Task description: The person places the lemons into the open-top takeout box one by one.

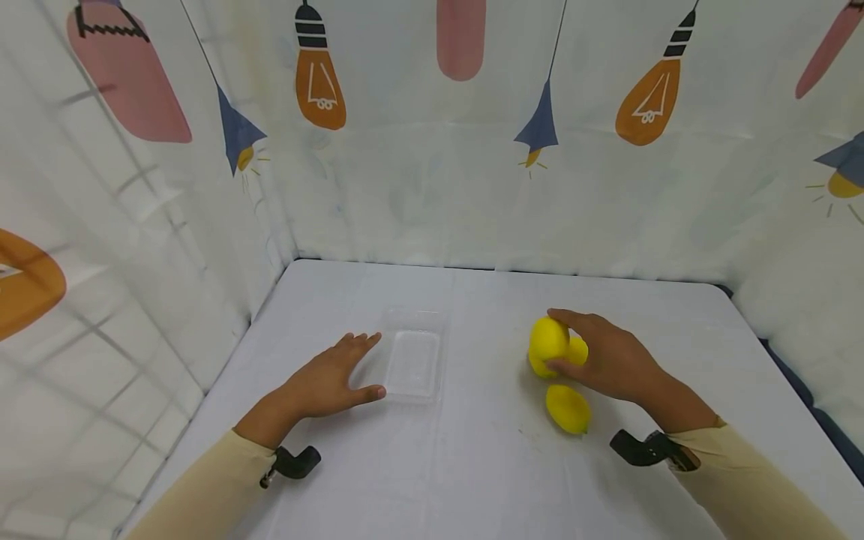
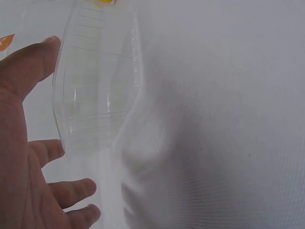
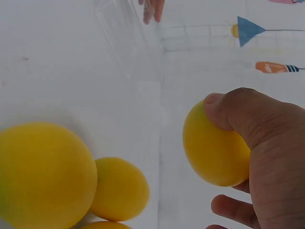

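My right hand [image 1: 610,358] pinches a yellow lemon [image 1: 549,337] between thumb and fingers. In the right wrist view this lemon [image 3: 214,143] is raised, its lower side uncovered. Just below and behind it in the head view, another lemon [image 1: 577,350] is partly hidden, and one more lemon [image 1: 568,409] lies nearer the front. On the left, my left hand [image 1: 331,379] is spread with fingers extended beside a clear plastic container [image 1: 413,364]. In the left wrist view the thumb and one fingertip are right at the container's rim [image 2: 56,102].
A white cloth covers the table [image 1: 486,465]. Printed curtains [image 1: 418,187] with bulbs and lamps hang along its back and left side. Close to the right wrist camera, a large-looking lemon [image 3: 45,176] sits against a smaller-looking lemon [image 3: 121,188].
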